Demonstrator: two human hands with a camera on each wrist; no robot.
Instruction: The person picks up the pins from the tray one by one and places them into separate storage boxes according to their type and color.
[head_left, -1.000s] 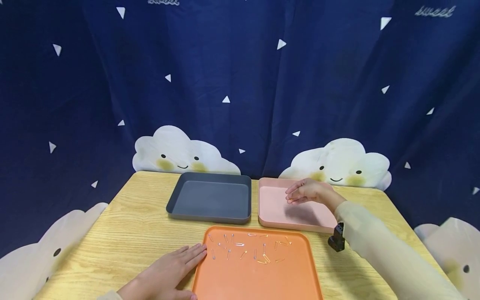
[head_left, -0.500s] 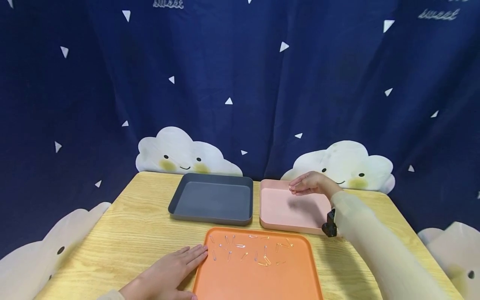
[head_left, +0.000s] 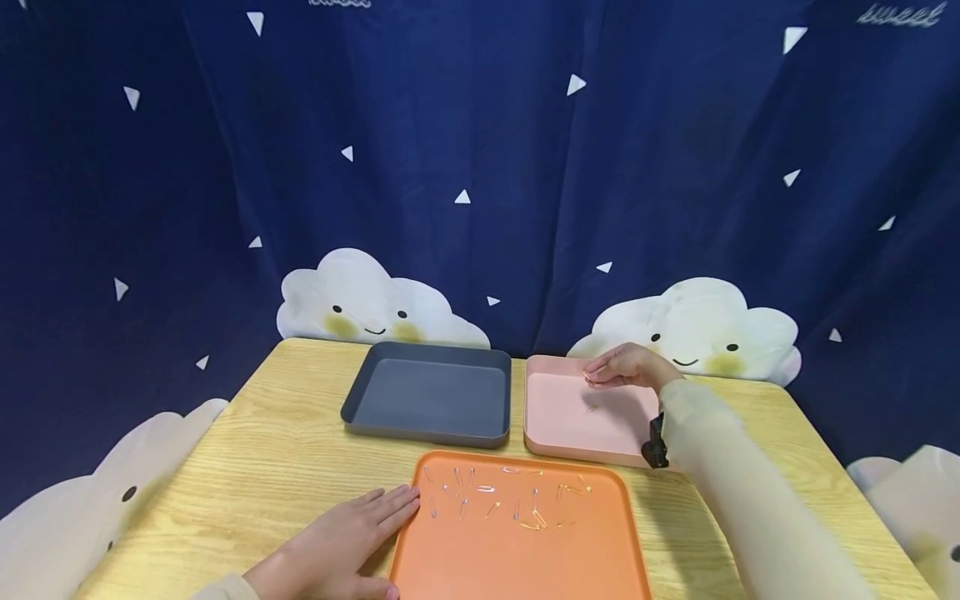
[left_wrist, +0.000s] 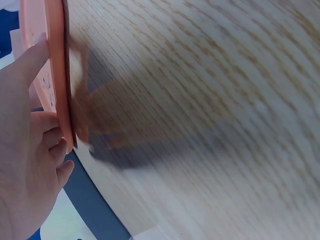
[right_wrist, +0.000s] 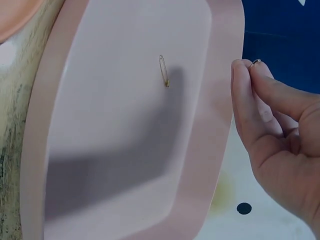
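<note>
A blue curtain (head_left: pixel 420 167) hangs behind the wooden bench (head_left: pixel 300 433); the left hand (head_left: pixel 341 533), straight-fingered, touches the orange tray (head_left: pixel 510 567); the right hand (head_left: pixel 626 367) pinches a small pin (right_wrist: pixel 255 62) above the pink tray (head_left: pixel 558 412).

A smooth, cream-coloured long sleeve (head_left: pixel 742 475) fills the lower right, a chunky black wrist device (head_left: pixel 656 443) beneath its cuff; a matching sleeve end (head_left: pixel 227 589) shows at bottom left.

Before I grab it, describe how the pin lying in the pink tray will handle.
The pin looks like thin metal wire, so probably light and stiff. Lying flat in the smooth pink tray, it may slide rather than roll.
</note>
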